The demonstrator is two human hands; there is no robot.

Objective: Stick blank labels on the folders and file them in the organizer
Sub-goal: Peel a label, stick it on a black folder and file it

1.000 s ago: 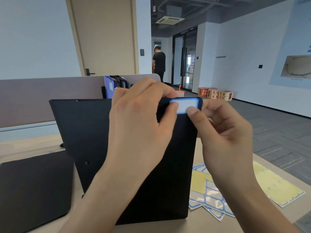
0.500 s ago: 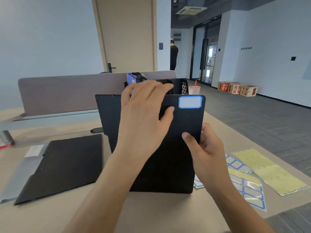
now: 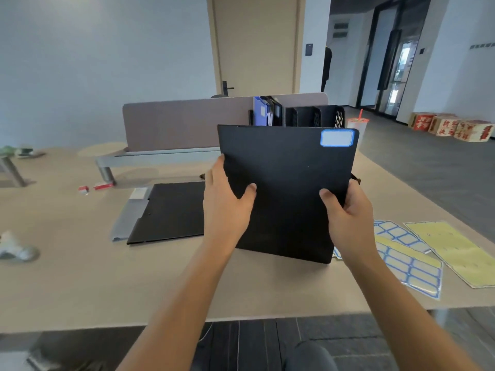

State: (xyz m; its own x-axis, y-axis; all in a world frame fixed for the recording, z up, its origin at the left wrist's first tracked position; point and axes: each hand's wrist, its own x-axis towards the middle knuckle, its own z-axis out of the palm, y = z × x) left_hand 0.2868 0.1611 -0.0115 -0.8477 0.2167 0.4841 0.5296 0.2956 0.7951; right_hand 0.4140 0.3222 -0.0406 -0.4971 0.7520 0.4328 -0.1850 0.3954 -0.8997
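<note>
Both my hands now grip the black folder (image 3: 286, 188) upright above the table (image 3: 80, 277), left hand (image 3: 227, 202) and right hand (image 3: 348, 212) curled round its side edges; my left palm earlier lay across its face. Its blank label (image 3: 337, 138) sits top right. Behind, the organizer (image 3: 313, 116) holds a blue folder (image 3: 259, 111) and dark folders.

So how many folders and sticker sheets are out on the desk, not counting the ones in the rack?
Black folders: 2, one held upright by both hands, one lying flat.
Grey folder: 1, partly under the flat black one.
Sticker sheets: 3 clearly visible, two with blue labels, one yellow.
Total: 6.
</note>
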